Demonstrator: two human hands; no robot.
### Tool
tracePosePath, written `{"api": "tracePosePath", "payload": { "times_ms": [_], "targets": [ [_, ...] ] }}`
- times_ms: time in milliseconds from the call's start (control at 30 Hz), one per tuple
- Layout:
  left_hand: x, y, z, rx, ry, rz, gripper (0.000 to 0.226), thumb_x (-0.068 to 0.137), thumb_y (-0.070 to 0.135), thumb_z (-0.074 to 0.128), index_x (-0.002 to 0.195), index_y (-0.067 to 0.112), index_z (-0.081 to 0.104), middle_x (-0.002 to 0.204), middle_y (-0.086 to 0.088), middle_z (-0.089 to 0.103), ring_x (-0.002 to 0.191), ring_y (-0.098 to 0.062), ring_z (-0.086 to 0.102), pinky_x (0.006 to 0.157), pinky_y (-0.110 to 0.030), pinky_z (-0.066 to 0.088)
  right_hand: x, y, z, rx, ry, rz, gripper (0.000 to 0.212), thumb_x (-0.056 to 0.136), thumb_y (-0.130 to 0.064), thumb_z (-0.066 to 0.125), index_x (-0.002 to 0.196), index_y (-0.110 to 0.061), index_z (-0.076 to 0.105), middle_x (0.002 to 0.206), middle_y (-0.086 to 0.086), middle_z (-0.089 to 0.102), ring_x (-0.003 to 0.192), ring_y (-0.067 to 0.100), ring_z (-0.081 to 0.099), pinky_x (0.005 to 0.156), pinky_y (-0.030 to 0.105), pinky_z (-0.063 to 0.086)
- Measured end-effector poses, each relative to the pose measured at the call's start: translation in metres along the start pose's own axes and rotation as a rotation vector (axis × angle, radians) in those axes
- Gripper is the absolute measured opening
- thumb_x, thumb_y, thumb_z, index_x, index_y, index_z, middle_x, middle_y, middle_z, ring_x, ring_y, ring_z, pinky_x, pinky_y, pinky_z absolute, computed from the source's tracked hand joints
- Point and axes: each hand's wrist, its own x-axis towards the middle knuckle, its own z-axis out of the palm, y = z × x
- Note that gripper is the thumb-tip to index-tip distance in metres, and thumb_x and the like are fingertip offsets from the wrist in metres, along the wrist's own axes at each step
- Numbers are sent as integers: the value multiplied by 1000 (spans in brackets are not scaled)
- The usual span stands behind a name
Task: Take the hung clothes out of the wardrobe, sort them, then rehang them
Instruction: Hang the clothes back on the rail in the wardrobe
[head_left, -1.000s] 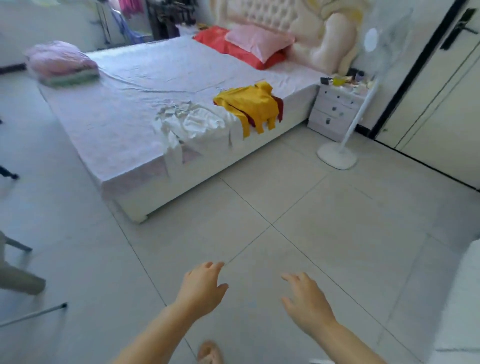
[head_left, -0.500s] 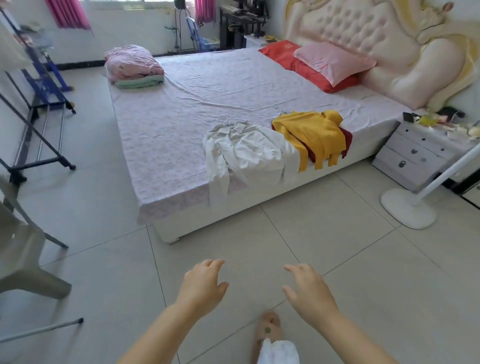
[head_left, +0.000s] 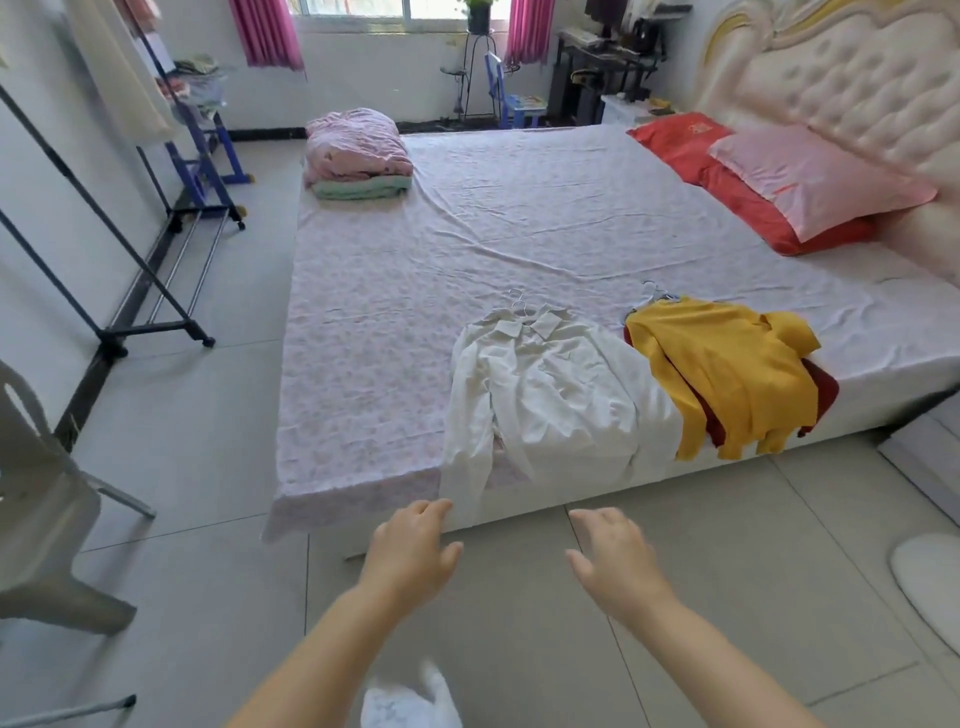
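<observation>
Hovering at six o'clock, the left hand (head_left: 410, 551) and right hand (head_left: 613, 558) are loosely spread, holding nothing. The white collared shirt (head_left: 545, 395) lies at twelve o'clock, overhanging the edge of the pink-sheeted bed (head_left: 389, 312), beside the yellow knit top (head_left: 727, 374). A one-sided tug could slip it off its wire hanger (head_left: 519, 304).

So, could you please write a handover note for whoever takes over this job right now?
Left hand and right hand: both open, empty, held over the floor short of the bed.
White shirt lies at the bed's near edge, a sleeve hanging over; yellow top lies to its right on a red garment.
Done: clothes are laid out on the bed.
To do: sort and rehang them.
</observation>
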Motion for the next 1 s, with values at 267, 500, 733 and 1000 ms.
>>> {"api": "tracePosePath", "payload": {
  "times_ms": [267,500,733,1000],
  "targets": [
    [165,5,-30,-51,-35,14,55,92,40,47,141,25,30,143,3,39,128,-17,40,100,-32,36,163,4,-35,-6,-24,18,49,93,-32,51,138,-22,37,135,-2,42,127,16,37,103,29,33],
    [296,4,-77,-78,-60,8,54,91,39,48,141,25,30,143,2,38,127,-18,40,101,-34,37,291,-12,-79,25,-28,46,49,92,-31,52,138,-22,38,138,1,40,127,16,38,103,28,35],
    [389,10,-106,-77,-67,-6,52,91,38,46,140,25,32,140,1,40,127,-19,40,99,-35,37,389,-15,-105,-1,-78,13,48,92,-31,52,138,-21,38,137,1,41,127,18,39,105,30,34],
    [492,26,-112,-101,-78,-149,54,92,38,46,141,22,31,138,1,43,125,-19,41,102,-34,35,544,8,-117,-55,-236,-36,46,92,-27,50,136,-21,41,136,5,41,125,22,39,102,33,36]
  ]
}}
